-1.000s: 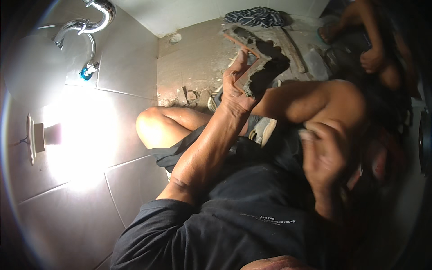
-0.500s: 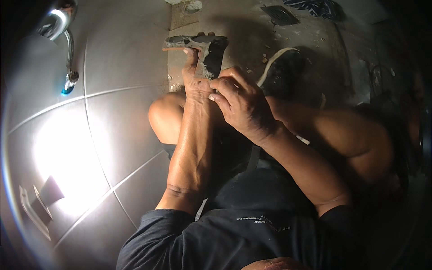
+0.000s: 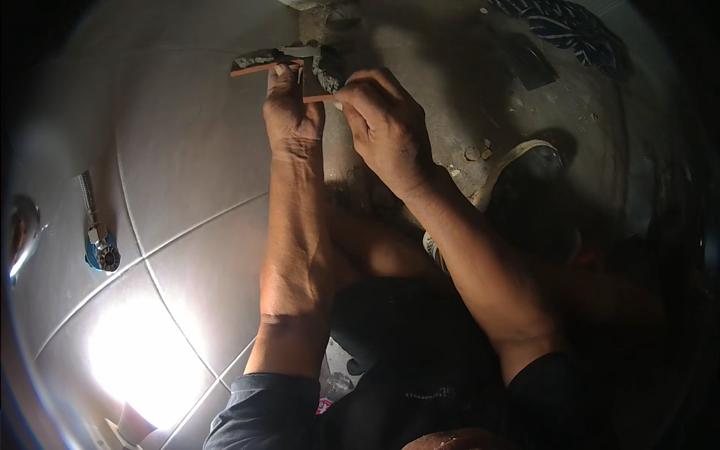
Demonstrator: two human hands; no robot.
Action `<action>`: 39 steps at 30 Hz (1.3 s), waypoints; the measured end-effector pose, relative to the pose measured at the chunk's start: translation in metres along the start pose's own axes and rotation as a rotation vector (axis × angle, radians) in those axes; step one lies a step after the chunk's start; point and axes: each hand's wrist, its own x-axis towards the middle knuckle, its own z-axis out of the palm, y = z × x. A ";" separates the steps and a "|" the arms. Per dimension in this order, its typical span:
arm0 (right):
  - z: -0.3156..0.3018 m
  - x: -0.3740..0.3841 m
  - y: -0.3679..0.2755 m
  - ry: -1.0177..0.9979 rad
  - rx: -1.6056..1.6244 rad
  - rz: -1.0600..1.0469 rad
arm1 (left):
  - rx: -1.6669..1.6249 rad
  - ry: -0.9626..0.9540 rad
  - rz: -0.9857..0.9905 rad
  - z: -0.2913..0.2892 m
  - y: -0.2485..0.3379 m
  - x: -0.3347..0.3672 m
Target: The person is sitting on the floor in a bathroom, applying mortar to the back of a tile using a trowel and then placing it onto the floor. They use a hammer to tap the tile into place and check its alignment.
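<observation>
An L-shaped piece of cut tile (image 3: pixel 255 70), with a reddish edge and grey wet-looking mortar (image 3: pixel 326 73) spread over it, is held up close to the tiled wall at the top. My left hand (image 3: pixel 291 116) grips it from below, thumb up against the reddish edge; its other fingers are hidden behind the piece. At the lower right corner of the tile, my right hand (image 3: pixel 386 124) pinches the edge with curled fingers. Both forearms stretch forward.
Large grey wall tiles (image 3: pixel 195 150) rise on the left, lit by a strong glare. A valve (image 3: pixel 101 251) with a braided hose (image 3: pixel 88 199) juts from them. Crumbs litter the floor (image 3: pixel 465 127); a dark square plate (image 3: pixel 529 64) and a patterned dark cloth-like thing (image 3: pixel 574 34) lie far right.
Both hands have reached farther forward and left with the tile piece, bringing it near the wall. My view has shifted, and the right hand is now at the tile's corner.
</observation>
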 end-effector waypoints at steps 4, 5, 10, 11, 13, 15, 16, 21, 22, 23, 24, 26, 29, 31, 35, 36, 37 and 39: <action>0.031 0.025 0.028 0.118 0.062 0.028 | 0.240 0.072 0.133 0.009 0.018 0.046; 0.035 0.029 0.036 0.127 0.061 0.053 | 0.299 0.105 0.161 0.010 0.018 0.055; 0.059 0.035 0.067 0.180 0.169 0.226 | 0.488 0.085 0.272 0.017 0.018 0.073; 0.065 0.037 0.078 0.204 0.189 0.251 | 0.518 0.079 0.295 0.020 0.018 0.078; 0.070 0.042 0.090 0.162 0.274 0.391 | 0.606 0.049 0.369 0.019 0.019 0.083; 0.070 0.048 0.089 0.094 0.324 0.547 | 0.715 0.058 0.452 0.011 0.022 0.083; 0.075 0.048 0.101 0.133 0.364 0.538 | 0.772 0.057 0.494 0.012 0.019 0.086; 0.076 0.039 0.120 0.104 0.435 0.659 | 1.021 0.154 0.564 0.022 0.009 0.068; 0.078 0.040 0.122 0.087 0.407 0.664 | 1.038 0.170 0.609 0.021 0.009 0.071; 0.080 0.042 0.125 0.081 0.414 0.652 | 1.116 0.205 0.627 0.020 0.010 0.072; 0.083 0.044 0.127 0.076 0.421 0.639 | 1.193 0.241 0.645 0.019 0.011 0.074; 0.083 0.049 0.128 0.036 0.417 0.663 | 1.344 0.316 0.670 0.021 0.008 0.075; 0.083 0.054 0.133 -0.049 0.326 0.699 | 1.486 0.395 0.678 0.023 0.005 0.079; 0.087 0.060 0.140 -0.093 0.176 0.634 | 1.473 0.405 0.651 0.020 0.003 0.086; 0.094 0.069 0.155 -0.159 0.110 0.615 | 1.590 0.512 0.734 0.012 -0.003 0.095; 0.094 0.072 0.159 -0.174 0.107 0.622 | 1.667 0.542 0.715 0.012 -0.002 0.097; 0.093 0.074 0.162 -0.187 0.103 0.630 | 1.743 0.569 0.696 0.016 -0.002 0.100; 0.090 0.077 0.168 -0.196 0.061 0.613 | 1.846 0.572 0.662 0.022 -0.002 0.102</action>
